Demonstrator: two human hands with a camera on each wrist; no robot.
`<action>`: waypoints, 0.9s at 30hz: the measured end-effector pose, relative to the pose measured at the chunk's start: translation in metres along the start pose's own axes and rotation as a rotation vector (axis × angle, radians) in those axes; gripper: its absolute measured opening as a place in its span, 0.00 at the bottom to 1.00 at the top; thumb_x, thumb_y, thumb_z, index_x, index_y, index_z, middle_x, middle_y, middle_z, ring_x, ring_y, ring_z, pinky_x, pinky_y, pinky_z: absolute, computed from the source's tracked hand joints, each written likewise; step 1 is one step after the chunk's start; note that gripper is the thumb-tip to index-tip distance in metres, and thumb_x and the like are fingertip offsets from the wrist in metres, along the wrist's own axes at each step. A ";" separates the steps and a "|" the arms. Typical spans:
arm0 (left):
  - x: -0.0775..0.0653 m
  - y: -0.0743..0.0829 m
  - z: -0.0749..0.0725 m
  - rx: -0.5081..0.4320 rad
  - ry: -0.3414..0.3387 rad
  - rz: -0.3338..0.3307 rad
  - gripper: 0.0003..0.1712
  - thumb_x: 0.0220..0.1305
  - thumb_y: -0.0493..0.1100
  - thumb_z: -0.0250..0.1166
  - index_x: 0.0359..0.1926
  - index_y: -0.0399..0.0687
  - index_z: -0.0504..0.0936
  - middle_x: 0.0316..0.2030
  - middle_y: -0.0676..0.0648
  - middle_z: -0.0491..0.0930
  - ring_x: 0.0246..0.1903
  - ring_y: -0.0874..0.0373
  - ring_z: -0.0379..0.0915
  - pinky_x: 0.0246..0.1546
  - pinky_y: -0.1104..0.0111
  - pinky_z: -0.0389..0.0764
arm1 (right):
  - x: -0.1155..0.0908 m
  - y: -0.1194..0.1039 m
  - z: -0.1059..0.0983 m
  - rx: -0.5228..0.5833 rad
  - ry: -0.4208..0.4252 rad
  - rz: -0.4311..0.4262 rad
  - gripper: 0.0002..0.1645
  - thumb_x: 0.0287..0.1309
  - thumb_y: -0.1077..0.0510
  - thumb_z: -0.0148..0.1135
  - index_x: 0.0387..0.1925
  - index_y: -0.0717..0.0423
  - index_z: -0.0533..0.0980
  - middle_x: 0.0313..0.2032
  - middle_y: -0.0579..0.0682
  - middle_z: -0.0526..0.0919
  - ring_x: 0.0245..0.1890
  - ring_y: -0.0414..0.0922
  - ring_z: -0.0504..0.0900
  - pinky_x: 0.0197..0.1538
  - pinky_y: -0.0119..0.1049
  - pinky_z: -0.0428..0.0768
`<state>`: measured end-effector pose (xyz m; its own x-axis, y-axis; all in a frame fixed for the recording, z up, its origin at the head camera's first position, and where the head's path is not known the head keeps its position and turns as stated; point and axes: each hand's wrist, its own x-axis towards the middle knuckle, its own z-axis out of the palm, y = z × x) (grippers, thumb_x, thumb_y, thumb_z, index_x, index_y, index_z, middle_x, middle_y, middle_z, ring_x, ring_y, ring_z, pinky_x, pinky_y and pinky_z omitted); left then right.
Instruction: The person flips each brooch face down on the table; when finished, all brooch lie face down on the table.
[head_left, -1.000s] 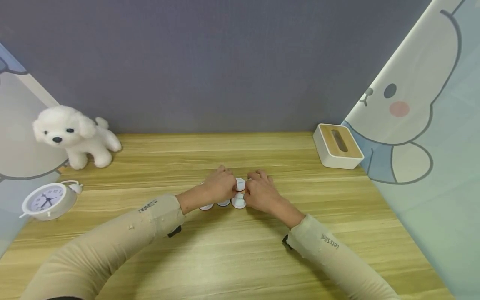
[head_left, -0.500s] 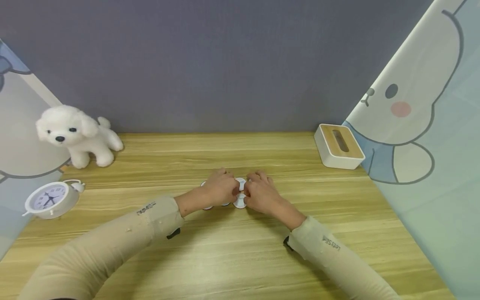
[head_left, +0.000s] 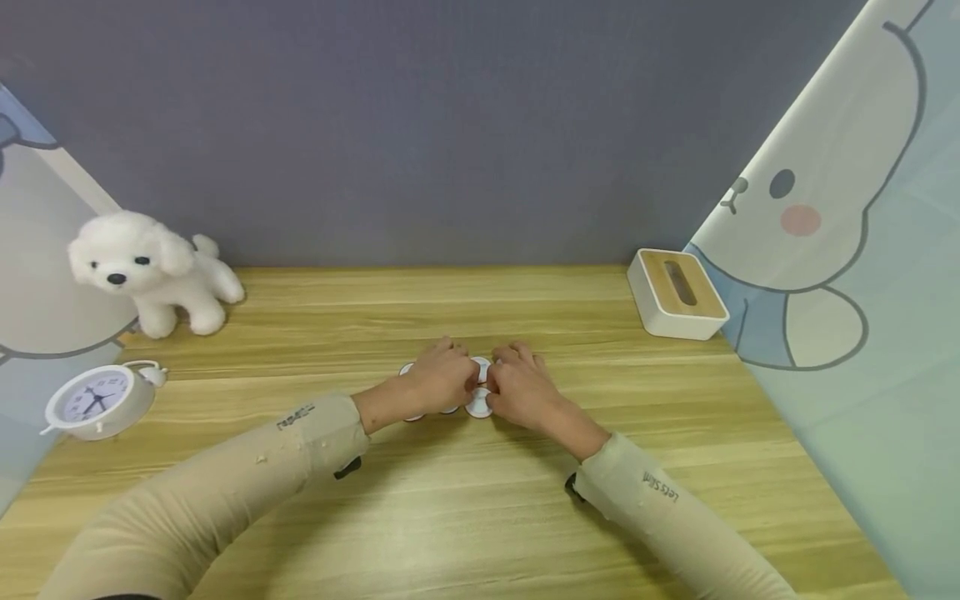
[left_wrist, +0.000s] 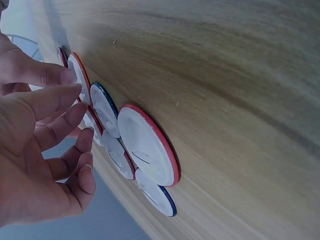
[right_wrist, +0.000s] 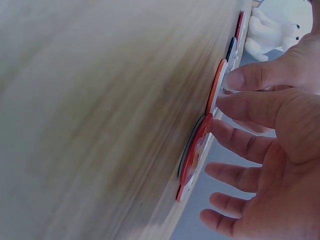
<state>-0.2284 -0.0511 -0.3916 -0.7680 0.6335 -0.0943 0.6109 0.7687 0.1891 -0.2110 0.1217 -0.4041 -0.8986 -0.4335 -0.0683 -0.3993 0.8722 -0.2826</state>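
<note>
Several round flat badges with white upper sides and coloured rims lie close together on the table; one near badge (head_left: 479, 405) shows between the hands. My left hand (head_left: 444, 375) is over the row, its thumb and index finger at the orange-rimmed badge (left_wrist: 78, 64). From the other side my right hand (head_left: 522, 386) reaches the same badge with its thumb. In the right wrist view its index fingertip is at the edge of a red badge (right_wrist: 195, 152) with a picture on it. A large red-rimmed badge (left_wrist: 144, 145) lies in front of the left fingers. The hands hide other badges in the head view.
A white plush dog (head_left: 153, 271) stands at the back left, with a white alarm clock (head_left: 101, 402) in front of it. At the back right is a tissue box (head_left: 678, 293) with a wooden lid. A dark grey panel (head_left: 420, 133) rises behind the wooden table (head_left: 465, 517).
Both hands stay almost in place. My left hand covers slightly more of the badge beneath it than a second ago, and the head view has shifted a little.
</note>
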 end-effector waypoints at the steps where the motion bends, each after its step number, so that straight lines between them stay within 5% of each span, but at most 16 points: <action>1: 0.000 0.000 0.000 -0.003 0.000 -0.004 0.05 0.58 0.45 0.74 0.33 0.50 0.86 0.35 0.50 0.82 0.37 0.55 0.68 0.46 0.62 0.69 | 0.000 0.000 0.000 -0.002 0.003 0.001 0.09 0.56 0.57 0.67 0.22 0.48 0.77 0.68 0.60 0.72 0.73 0.65 0.58 0.68 0.67 0.61; 11: -0.001 0.001 -0.001 -0.024 0.000 0.002 0.06 0.59 0.45 0.73 0.33 0.49 0.87 0.36 0.49 0.82 0.38 0.53 0.70 0.46 0.61 0.73 | -0.002 0.001 -0.001 0.022 0.026 -0.025 0.09 0.59 0.57 0.67 0.24 0.50 0.79 0.67 0.62 0.72 0.72 0.66 0.59 0.67 0.70 0.61; 16: 0.003 -0.001 -0.005 -0.011 0.014 0.002 0.06 0.61 0.45 0.72 0.34 0.49 0.86 0.36 0.49 0.83 0.40 0.53 0.73 0.50 0.60 0.72 | -0.005 0.007 -0.012 0.021 0.064 -0.004 0.03 0.60 0.55 0.65 0.33 0.50 0.81 0.68 0.60 0.71 0.73 0.64 0.59 0.67 0.70 0.61; 27: 0.011 0.010 -0.012 -0.049 0.004 -0.060 0.11 0.63 0.50 0.70 0.43 0.52 0.88 0.45 0.46 0.81 0.46 0.47 0.71 0.50 0.52 0.74 | -0.026 0.036 -0.021 0.032 0.142 0.023 0.18 0.59 0.56 0.64 0.50 0.57 0.80 0.64 0.62 0.75 0.67 0.64 0.68 0.64 0.66 0.68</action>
<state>-0.2329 -0.0379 -0.3788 -0.8037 0.5861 -0.1030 0.5538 0.8000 0.2310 -0.2059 0.1687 -0.3920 -0.9250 -0.3751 0.0604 -0.3744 0.8730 -0.3126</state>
